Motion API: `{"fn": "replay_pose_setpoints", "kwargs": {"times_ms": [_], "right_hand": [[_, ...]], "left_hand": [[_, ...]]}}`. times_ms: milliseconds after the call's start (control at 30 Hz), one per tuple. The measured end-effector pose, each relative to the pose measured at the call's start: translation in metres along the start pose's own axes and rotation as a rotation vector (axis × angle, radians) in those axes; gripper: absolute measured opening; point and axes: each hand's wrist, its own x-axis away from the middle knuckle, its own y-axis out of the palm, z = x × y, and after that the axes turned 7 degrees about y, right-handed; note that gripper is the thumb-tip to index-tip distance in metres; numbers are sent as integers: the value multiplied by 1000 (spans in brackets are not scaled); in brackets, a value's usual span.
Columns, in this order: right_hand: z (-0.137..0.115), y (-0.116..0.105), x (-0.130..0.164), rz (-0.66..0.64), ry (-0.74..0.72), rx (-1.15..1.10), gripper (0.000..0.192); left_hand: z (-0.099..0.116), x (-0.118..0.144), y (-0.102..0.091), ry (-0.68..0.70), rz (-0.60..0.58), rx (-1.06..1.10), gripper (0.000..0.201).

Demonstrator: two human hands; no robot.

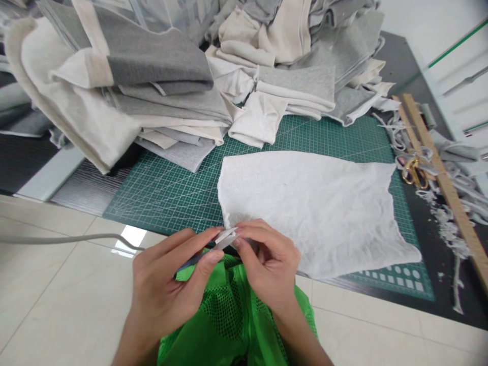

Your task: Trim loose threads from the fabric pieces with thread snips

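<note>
You have both hands up at the near edge of the cutting mat [163,195], working on one small tool [225,242] — pale blade-like end, dark bluish handle, exact type not clear. Your left hand [171,279] grips it, thumb and fingertips pinched along its flat part. Your right hand [269,264] pinches its far tip; you may have a bit of pale material there too, can't tell.

The white cloth [305,203] lies spread on the mat just beyond your fingers, a few wrinkles, its near left corner hidden behind your hands. Laying-out looks done for this piece. Its side edges read wavy and rough, so edge work on it is probably unfinished; whether any cut is made, not visible.

Stacked grey fabric [160,61] sits left and a mixed fabric heap [282,35] behind — plenty of pieces, but no telling which are finished. Fabric scraps [450,229] at right, by the wooden ruler [438,162], suggest some trimming is done. Gold-handled scissors [415,173] lie there too, unheld.
</note>
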Motion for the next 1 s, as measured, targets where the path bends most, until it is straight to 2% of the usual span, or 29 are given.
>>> {"fn": "replay_pose_setpoints", "kwargs": {"times_ms": [333,733,1000], "right_hand": [[2,0,1,-6,12,11,26],[2,0,2,19,-18,27,25],[3,1,2,10,-10,7,29]], "left_hand": [[2,-6,-4,52,-9,-31,29],[1,-10,-12,-42,-108,45,22],[-4,-10,-9,-75,-111,114,18]]}}
